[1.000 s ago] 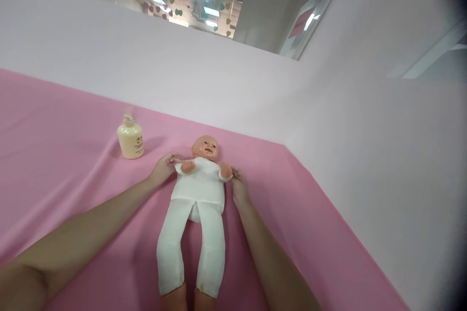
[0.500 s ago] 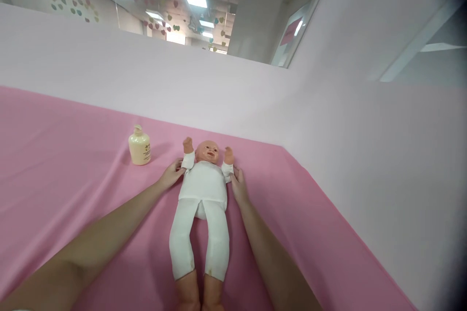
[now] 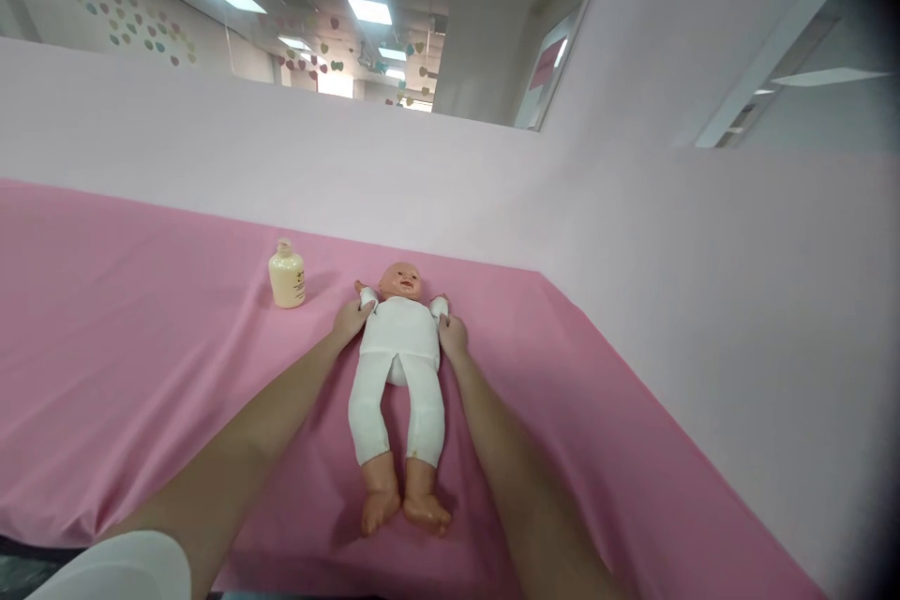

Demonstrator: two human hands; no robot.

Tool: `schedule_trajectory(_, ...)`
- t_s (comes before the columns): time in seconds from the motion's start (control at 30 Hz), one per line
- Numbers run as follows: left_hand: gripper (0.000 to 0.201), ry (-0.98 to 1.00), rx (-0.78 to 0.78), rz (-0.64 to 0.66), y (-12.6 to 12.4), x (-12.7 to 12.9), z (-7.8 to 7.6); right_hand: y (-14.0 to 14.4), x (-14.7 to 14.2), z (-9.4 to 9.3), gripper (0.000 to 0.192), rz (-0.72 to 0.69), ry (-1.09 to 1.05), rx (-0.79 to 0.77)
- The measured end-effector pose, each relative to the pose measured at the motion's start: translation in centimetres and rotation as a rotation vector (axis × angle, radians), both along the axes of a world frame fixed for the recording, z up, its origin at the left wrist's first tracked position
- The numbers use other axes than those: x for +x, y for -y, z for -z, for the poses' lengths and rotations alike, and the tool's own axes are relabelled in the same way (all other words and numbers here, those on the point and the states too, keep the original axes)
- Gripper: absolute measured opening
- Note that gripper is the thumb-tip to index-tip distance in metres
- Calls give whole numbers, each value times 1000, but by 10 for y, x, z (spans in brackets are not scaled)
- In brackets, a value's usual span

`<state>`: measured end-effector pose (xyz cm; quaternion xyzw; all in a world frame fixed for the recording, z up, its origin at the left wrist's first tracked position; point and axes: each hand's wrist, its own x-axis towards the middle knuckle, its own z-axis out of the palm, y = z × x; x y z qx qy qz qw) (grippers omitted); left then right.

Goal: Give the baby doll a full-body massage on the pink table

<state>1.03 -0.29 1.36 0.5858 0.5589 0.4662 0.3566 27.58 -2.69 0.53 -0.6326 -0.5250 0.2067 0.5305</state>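
Note:
A baby doll (image 3: 400,328) in a white top and white leggings lies face up on a pink sheet (image 3: 211,337), head toward the wall and bare feet toward me. My left hand (image 3: 351,320) is closed around the doll's arm on the left side of the view. On the other side, my right hand (image 3: 453,334) is closed on the other arm, at the white sleeve. Both of the doll's arms are bent, with its hands up beside its head. To the left of the doll stands a cream pump bottle (image 3: 288,279) with dark print.
A white wall (image 3: 422,192) runs behind the sheet and turns along the right side. Above it, a window (image 3: 316,47) shows a lit room with heart-shaped decorations. The sheet's front edge shows at the bottom, near my white sleeve (image 3: 127,567).
The doll's hands have come down and outward beside its head. My fingers have closed around its arms. The view has shifted, so the doll's feet and the sheet's front edge now show.

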Motion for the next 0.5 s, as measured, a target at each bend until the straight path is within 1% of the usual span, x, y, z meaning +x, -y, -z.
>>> schedule_trajectory(0.1,27,60,-7,-4,6,0,-2,2,-1,-1,24,2,-48,-9)
schedule_trajectory(0.27,26,198,11,63,18,-8,-7,14,5,-3,9,-80,-174,17)
schedule_trajectory(0.3,28,222,20,75,19,-9,-8,16,6,-3,9,-91,-207,31)
schedule_trajectory(0.4,37,277,45,97,21,-11,-8,21,7,-3,19,-106,-307,77)
schedule_trajectory(0.5,36,317,57,94,21,-10,-6,25,6,-6,24,-117,-381,138)
